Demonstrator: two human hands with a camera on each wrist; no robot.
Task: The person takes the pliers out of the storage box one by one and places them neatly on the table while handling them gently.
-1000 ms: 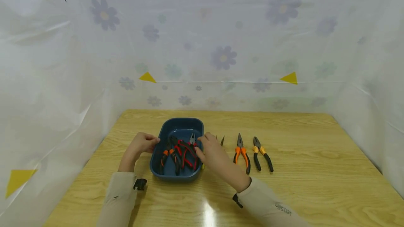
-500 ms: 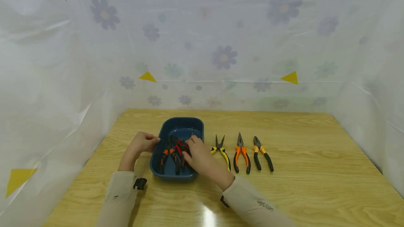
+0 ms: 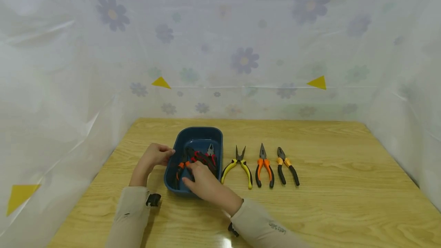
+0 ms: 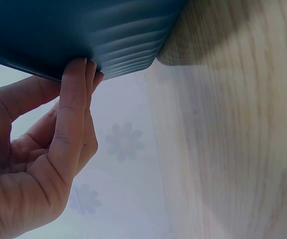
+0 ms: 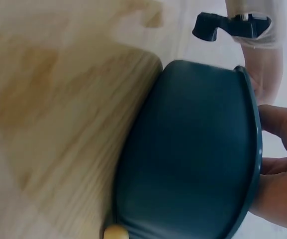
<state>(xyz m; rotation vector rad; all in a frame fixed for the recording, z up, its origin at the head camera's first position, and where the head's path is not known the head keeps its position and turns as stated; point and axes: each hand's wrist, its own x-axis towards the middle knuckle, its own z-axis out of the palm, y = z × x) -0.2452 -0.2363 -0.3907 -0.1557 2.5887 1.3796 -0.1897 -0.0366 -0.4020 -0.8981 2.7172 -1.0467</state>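
A dark blue plastic bin (image 3: 198, 134) holds several pliers. My left hand (image 3: 156, 157) pinches its left rim, thumb over the edge and fingers against the ribbed outer wall (image 4: 128, 47). My right hand (image 3: 205, 183) reaches over the near side into the bin, thumb and fingers spread apart at a pair of pliers with orange-and-black handles (image 3: 180, 170). Its fingertips are hidden behind the bin's wall (image 5: 183, 149) in the right wrist view. Beside them lie red-and-black pliers (image 3: 206, 159), partly overlapping, one with a bright steel head (image 3: 211, 149).
Right of the bin, three pliers lie in a row on the wooden table (image 3: 330, 194): yellow-handled long-nose pliers (image 3: 239, 159), orange-handled long-nose pliers (image 3: 263, 161) and yellow-and-black pliers (image 3: 281, 160). A flowered white sheet (image 3: 213, 49) hangs behind the table.
My right hand has moved left from the bin's right rim, across the red-handled pliers, to the orange-and-black ones. The yellow long-nose pliers have come into full view. My left hand has stayed put.
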